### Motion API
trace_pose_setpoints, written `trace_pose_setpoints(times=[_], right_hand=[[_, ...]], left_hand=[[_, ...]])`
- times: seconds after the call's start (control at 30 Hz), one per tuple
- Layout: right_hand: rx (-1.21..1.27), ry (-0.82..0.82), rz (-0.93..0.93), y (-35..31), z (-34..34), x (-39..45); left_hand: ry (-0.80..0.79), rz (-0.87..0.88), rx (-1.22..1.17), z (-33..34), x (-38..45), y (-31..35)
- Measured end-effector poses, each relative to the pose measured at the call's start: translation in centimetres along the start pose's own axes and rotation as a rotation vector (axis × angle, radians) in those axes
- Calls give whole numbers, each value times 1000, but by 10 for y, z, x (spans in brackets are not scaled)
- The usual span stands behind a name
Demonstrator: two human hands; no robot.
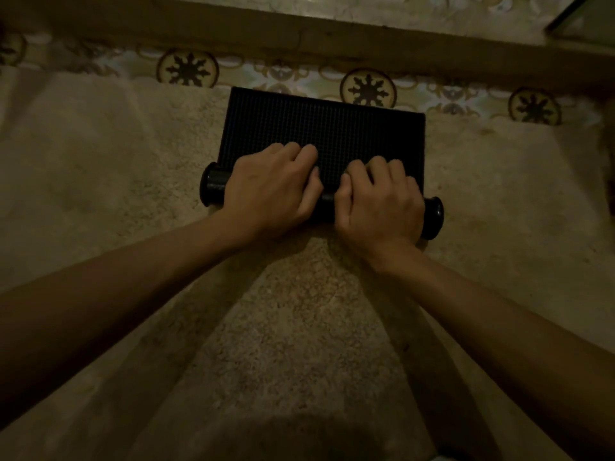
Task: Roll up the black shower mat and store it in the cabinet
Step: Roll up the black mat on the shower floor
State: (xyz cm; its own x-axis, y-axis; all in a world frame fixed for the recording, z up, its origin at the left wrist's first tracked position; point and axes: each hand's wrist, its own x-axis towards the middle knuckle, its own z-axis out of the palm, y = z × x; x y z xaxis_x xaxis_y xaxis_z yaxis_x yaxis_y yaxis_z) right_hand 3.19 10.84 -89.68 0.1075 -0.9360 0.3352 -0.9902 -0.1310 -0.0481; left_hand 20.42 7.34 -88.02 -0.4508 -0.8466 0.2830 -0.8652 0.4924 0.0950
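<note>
**Rolling the black mat, hands side by side on the roll**

Head view: the black shower mat (324, 131) lies on a beige shaggy rug (299, 327), its far edge reaching the patterned floor tiles (368, 88). The near part is wound into a tight roll (327, 207) whose flared ends stick out to either side of the hands. The left hand (269, 191) and the right hand (379, 204) press on top of the roll close together, fingers curled over it onto the flat part, thumbs nearly touching; both are clamped on the mat rather than loose.

To do this step well, I judge the hands should sit wider apart, nearer the ends, so the roll advances evenly and does not cone or skew. Steady downward pressure while pushing away should keep the winding tight. The roll already sits slightly aslant to the mat's far edge, so the right end may need a little more push.

The mat looks like dark rubber with a fine gridded texture, matte, rectangular and flexible. Roughly a short stretch remains flat. No cabinet is in view.
</note>
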Motion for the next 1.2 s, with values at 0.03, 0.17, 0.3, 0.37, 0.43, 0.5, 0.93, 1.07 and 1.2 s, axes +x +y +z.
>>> trace_pose_setpoints(times=[0.03, 0.17, 0.3, 0.37, 0.43, 0.5, 0.93, 1.07, 1.2], right_hand=[[11, -10, 4, 2, 0, 6], [68, -63, 30, 7, 0, 25], [71, -120, 34, 7, -5, 35], [40, -67, 31, 8, -4, 28], [7, -19, 68, 7, 0, 19], [-9, -4, 85, 8, 4, 18], [50, -66, 46, 18, 10, 54], [-13, -18, 49, 18, 13, 40], [10, -35, 44, 22, 15, 62]], left_hand=[[10, -10, 14, 0, 1, 2], [20, -51, 132, 4, -10, 10], [11, 60, 162, 11, -6, -1], [-5, 73, 157, 12, 9, -7], [-17, 48, 136, 12, 20, -8], [-5, 23, 128, 15, 25, -8], [11, 105, 137, 17, 23, -25], [22, 132, 120, 15, 37, -30], [44, 63, 102, 17, 47, -27]])
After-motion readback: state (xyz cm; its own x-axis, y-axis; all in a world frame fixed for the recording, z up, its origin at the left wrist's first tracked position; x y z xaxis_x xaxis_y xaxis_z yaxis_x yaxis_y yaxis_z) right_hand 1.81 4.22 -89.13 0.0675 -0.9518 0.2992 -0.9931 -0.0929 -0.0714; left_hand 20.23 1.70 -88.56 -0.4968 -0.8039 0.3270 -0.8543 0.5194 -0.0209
